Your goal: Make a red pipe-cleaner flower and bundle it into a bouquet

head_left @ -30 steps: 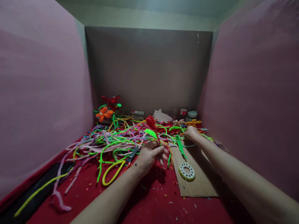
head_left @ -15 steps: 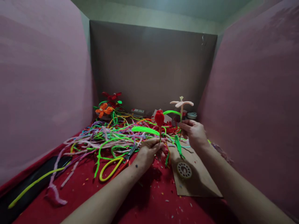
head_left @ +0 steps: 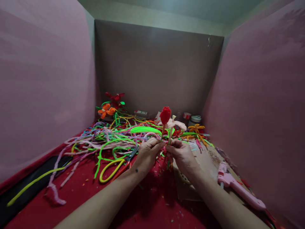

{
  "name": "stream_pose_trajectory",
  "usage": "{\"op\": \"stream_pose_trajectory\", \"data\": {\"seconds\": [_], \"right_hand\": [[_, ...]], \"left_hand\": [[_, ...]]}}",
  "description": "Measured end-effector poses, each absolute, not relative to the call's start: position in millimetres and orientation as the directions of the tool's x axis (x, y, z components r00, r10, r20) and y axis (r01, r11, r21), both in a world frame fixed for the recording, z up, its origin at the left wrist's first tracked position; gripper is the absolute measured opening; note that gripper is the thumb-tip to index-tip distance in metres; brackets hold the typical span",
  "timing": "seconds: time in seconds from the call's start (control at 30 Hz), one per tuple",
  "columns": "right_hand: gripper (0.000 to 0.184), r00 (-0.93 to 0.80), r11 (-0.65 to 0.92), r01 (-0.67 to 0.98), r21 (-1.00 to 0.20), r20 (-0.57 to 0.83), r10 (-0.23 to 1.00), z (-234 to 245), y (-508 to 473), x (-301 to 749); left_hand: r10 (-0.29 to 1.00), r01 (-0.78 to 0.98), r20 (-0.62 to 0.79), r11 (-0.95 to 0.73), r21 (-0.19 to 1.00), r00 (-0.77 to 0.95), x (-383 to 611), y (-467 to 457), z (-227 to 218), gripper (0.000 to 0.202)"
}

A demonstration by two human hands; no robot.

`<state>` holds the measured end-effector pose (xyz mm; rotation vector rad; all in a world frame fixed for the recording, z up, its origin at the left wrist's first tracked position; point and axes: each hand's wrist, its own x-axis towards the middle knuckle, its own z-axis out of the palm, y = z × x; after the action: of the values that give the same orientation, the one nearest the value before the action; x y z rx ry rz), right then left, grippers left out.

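My left hand (head_left: pixel 149 152) is closed on the stem of a red pipe-cleaner flower (head_left: pixel 165 115), which stands upright with a bright green leaf (head_left: pixel 145 130) reaching out to the left. Close beside it, my right hand (head_left: pixel 182 156) pinches the stem of a pale pink pipe-cleaner flower (head_left: pixel 179 124) with spread petals. The pink bloom sits partly behind the red one, a little lower. The two stems are side by side, and the hands nearly meet; I cannot tell whether the stems touch.
Many coloured pipe cleaners (head_left: pixel 105 140) lie heaped on the red cloth (head_left: pixel 78 194). Scissors (head_left: pixel 111 171) rest left of my hands. A pink glue gun (head_left: pixel 240 186) and cardboard (head_left: pixel 190 192) are at right. Orange flowers (head_left: pixel 106 110) stand behind, and a black object (head_left: pixel 26 190) lies left.
My right hand has moved left and down, bringing the pink flower beside the red one. The red flower has risen slightly. The glue gun and an orange flower at right now show.
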<state>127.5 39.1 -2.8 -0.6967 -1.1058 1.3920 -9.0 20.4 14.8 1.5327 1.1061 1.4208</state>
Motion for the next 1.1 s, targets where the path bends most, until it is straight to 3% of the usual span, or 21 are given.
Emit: {"op": "stream_pose_trajectory", "data": {"seconds": [0.23, 0.43, 0.6, 0.9, 1.1], "right_hand": [[0.021, -0.171, 0.104, -0.419, -0.902, 0.191, 0.967, -8, 39, 126], [0.027, -0.154, 0.126, -0.331, -0.935, 0.185, 0.971, -3, 35, 123], [0.025, -0.183, 0.157, -0.279, -0.947, 0.213, 0.96, -2, 33, 121], [0.025, -0.139, 0.203, -0.303, -0.931, 0.254, 0.957, 1, 31, 122], [0.025, -0.147, 0.238, -0.234, -0.943, 0.276, 0.95, -4, 33, 124]], "left_hand": [[0.866, 0.15, 0.5, -0.492, 0.858, -0.021, -6, 16, 12, 0.02], [0.889, 0.123, 0.454, -0.457, 0.881, 0.059, -7, 23, 2, 0.012], [0.93, 0.069, 0.363, -0.367, 0.928, 0.062, -7, 23, 0, 0.02], [0.89, 0.092, 0.455, -0.455, 0.886, 0.029, -7, 20, -1, 0.015], [0.877, 0.147, 0.476, -0.48, 0.865, 0.062, -9, 19, 1, 0.019]]}}
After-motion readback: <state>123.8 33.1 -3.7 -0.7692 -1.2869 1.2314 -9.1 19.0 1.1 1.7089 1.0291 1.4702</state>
